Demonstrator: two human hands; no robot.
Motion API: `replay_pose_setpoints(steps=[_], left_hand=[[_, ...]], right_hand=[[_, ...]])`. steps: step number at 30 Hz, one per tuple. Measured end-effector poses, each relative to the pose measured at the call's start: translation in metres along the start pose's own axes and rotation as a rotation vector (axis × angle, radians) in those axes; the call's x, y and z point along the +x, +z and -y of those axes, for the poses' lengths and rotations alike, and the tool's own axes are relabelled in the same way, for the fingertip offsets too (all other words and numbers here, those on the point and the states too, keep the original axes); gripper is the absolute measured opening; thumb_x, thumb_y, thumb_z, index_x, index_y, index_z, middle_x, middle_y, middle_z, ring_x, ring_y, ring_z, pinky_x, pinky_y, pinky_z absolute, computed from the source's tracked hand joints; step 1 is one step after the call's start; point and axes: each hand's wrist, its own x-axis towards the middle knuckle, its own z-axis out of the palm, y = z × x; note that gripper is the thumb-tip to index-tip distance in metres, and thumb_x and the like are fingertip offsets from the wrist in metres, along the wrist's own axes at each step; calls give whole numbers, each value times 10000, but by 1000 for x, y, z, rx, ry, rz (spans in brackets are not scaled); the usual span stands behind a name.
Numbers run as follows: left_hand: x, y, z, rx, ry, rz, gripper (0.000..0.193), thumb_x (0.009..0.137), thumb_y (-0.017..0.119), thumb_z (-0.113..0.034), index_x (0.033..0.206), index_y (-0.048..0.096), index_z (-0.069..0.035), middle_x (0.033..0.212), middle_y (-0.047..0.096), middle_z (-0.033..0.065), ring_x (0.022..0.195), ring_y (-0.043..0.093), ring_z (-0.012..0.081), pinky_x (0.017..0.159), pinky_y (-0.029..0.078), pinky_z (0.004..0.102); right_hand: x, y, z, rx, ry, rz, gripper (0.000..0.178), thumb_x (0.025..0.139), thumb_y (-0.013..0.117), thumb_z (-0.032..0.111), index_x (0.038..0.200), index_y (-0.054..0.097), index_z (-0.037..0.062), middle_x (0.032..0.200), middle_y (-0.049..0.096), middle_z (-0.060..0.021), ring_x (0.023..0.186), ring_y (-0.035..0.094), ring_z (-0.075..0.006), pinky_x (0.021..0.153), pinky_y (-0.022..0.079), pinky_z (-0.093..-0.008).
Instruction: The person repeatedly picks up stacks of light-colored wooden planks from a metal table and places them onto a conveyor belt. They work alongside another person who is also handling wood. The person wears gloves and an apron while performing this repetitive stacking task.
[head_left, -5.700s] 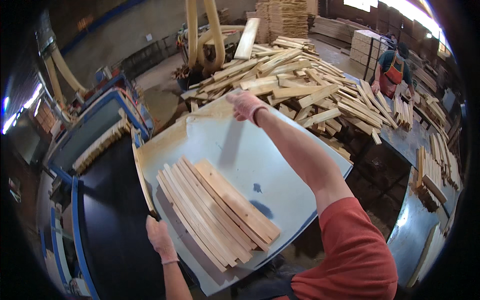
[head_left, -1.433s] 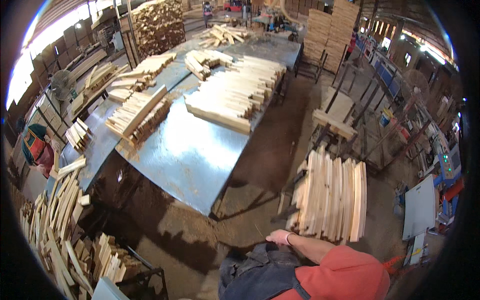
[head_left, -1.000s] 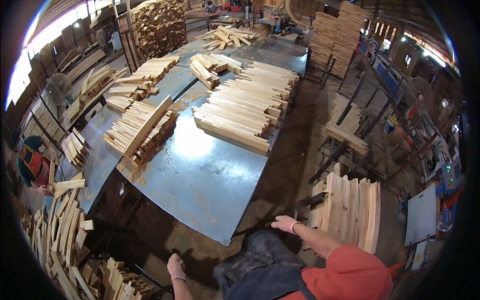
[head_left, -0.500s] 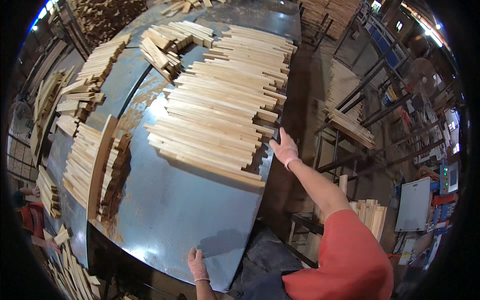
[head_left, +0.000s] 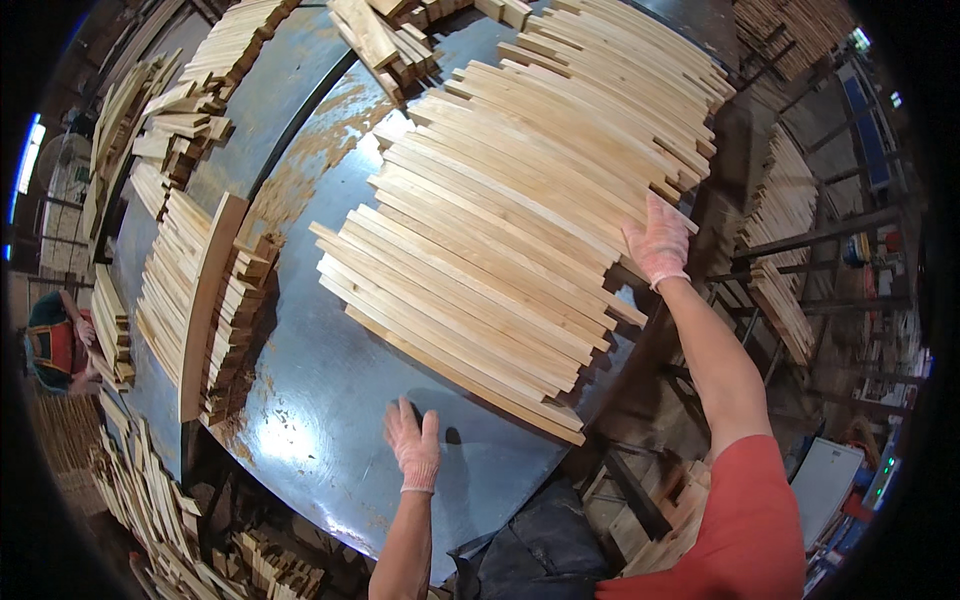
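Reaching over a broad row of pale wooden strips with both hands unfolded

Two forearms come in from the lower edge, the right one below a red sleeve. The right hand [head_left: 660, 240], in a thin pinkish glove, lies at the right-hand ends of the wooden strips [head_left: 480, 240], its fingers straight and close together. It grips nothing that I can see; whether it presses on the wood or hovers just above is hard to tell. Its flat pose at the staggered ends would suit steadying or nudging more than lifting.

The left hand [head_left: 412, 445], gloved alike, is wide open with fingers spread, holding nothing visible. It is over a bare part of the blue-grey metal table [head_left: 310, 390], apart from the nearest strip; a dark shadow beside it suggests it is raised.

The strips lie side by side on this table, slanting from upper left to lower right, their long edges close together. Such a layout probably keeps them flat and easy to slide, and leaves every end within reach, though the ends are uneven.

Farther left, a long board [head_left: 208, 310] lies over another row of strips [head_left: 165, 285], perhaps simply parked there.
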Motion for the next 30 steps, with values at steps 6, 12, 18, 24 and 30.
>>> replay_pose_setpoints(steps=[6, 12, 18, 24, 30], left_hand=[[42, 18, -38, 25, -33, -19, 763, 1099, 490, -522, 1698, 341, -73, 1760, 261, 274, 1628, 196, 493, 1321, 91, 622], [57, 12, -15, -278, -156, -118, 735, 1110, 387, -482, 1675, 366, -12, 1763, 267, 269, 1638, 187, 463, 1337, 41, 597], [58, -45, 65, -94, -41, -42, 708, 1126, 326, -484, 1642, 430, -11, 1774, 230, 281, 1634, 180, 490, 1338, 60, 589], [98, -63, 51, -99, -166, -7, 756, 1081, 485, -466, 1669, 355, -8, 1745, 251, 328, 1628, 189, 502, 1322, 53, 632], [77, -54, 14, -1423, -288, -68, 882, 1050, 683, -320, 1744, 193, -83, 1671, 419, 149, 1534, 408, 284, 1299, 299, 448]], right_hand=[[12, -35, 7, 119, 110, 106, 711, 988, 671, 578, 1476, 633, 63, 1406, 683, -240, 1314, 626, -426, 1122, 492, -506], [-73, -35, -9, 298, -111, 372, 664, 997, 669, 550, 1391, 675, 16, 1290, 724, -269, 1227, 675, -444, 1062, 529, -490], [-116, -21, 6, 501, -314, 541, 579, 1004, 689, 450, 1386, 667, 15, 1192, 745, -244, 1125, 713, -415, 1005, 558, -453], [-13, 84, 67, 1139, -107, 218, 542, 1153, 576, 296, 1578, 520, -35, 1539, 610, -136, 1363, 586, -211, 1185, 429, -322], [-23, 62, 138, 1707, 140, 720, 693, 1085, 673, 388, 1580, 487, -61, 1487, 625, -168, 1371, 601, -253, 1161, 488, -378]])
